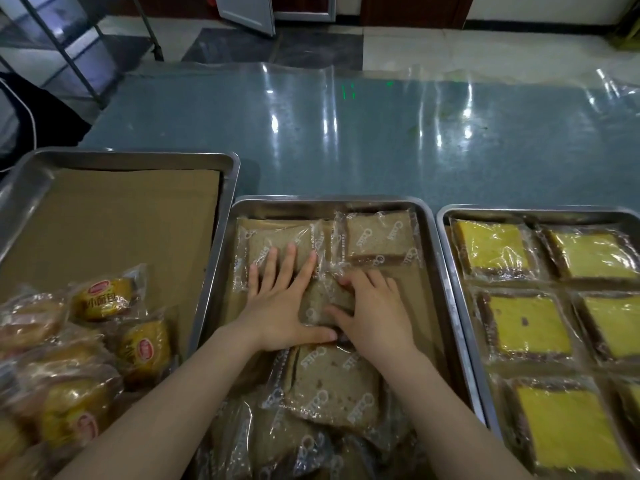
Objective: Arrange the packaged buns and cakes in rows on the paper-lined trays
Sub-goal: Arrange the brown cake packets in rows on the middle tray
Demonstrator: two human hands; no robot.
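Head view centres on a brown cake slice in clear printed wrap (320, 303), lying in the second row of the middle steel tray (325, 202), just below two wrapped brown slices (377, 239) already laid side by side along the far rim. Bare brown paper lining (420, 306) shows to its right up to the tray wall, and a narrower strip to its left. Toward the near rim, a loose heap of wrapped brown slices (332, 386) overlaps at odd angles. The left hand (282, 306) lies flat with fingers spread, palm on the slice's left edge and fingertips reaching onto the far-left slice. The right hand (372, 311) presses the slice's right side, fingers curled over its top corner, thumb on the wrap; neither hand is clenched. Right of this, a full steel tray (519, 211) holds yellow wrapped cake squares (526, 323) in two tidy columns. Left, a larger paper-lined steel tray (138, 155) is mostly bare, with wrapped golden buns (104, 297) piled at its near end. Beyond the trays, the glossy grey-green tabletop (346, 133) lies open.
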